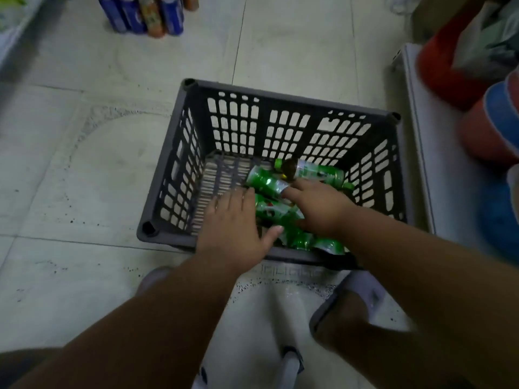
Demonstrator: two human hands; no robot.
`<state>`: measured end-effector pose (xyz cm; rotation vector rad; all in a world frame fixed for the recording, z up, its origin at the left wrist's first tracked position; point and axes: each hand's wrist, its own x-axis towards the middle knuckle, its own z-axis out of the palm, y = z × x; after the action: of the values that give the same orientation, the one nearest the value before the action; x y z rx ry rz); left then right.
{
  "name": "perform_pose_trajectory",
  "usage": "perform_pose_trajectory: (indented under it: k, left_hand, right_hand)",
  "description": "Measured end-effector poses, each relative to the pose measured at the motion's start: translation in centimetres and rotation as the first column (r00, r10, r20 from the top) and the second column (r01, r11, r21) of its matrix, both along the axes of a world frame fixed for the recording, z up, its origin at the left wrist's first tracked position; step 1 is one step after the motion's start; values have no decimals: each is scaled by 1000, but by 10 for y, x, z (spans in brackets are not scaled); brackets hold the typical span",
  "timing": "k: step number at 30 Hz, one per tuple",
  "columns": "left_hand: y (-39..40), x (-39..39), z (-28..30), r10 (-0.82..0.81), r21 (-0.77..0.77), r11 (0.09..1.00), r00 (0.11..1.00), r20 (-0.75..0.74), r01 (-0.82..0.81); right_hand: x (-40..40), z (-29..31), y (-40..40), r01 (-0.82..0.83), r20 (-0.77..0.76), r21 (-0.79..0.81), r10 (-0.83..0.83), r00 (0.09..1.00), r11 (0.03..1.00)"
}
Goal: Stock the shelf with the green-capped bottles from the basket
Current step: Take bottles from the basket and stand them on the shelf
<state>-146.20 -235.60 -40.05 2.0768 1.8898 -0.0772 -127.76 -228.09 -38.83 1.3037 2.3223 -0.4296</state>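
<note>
left grip (234, 224) spread wide | right grip (317, 203) on bottles (273, 211) (grasp unclear) | basket (174, 164)

Pale tiled floor (84, 164), speckled with dirt. Blue and orange bottles (146, 15) stand far left; a white shelf edge (418, 130) runs right.

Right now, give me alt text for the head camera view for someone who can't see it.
Both hands reach into a dark slatted basket on a tiled floor: the left hand open above the green-labelled bottles lying inside, the right hand resting on them. A cluster of blue and orange bottles stands beyond.
</note>
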Motion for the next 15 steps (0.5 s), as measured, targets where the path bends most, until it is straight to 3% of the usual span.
perform_pose_trajectory:
  k: [4,10,12,14,15]
  left_hand:
    - [1,-1,-5,-48,-29,998,999,-21,48]
    - [6,0,-11,-69,-72,995,996,-61,65]
    - [6,0,-12,-75,-78,995,995,-73,69]
    - [7,0,-14,-77,-77,994,994,-76,71]
    - [7,0,-15,-80,-79,994,994,-79,74]
  right_hand:
    - [-5,-36,19,-176,106,-114,188,976,978]
    - [-8,-82,19,-256,169,-204,292,941,945]
    - [-1,-86,18,-156,150,-184,184,971,971]
    - [10,-85,18,139,45,-145,-134,990,980]
    - [16,-87,19,303,-11,-131,-307,952,944]
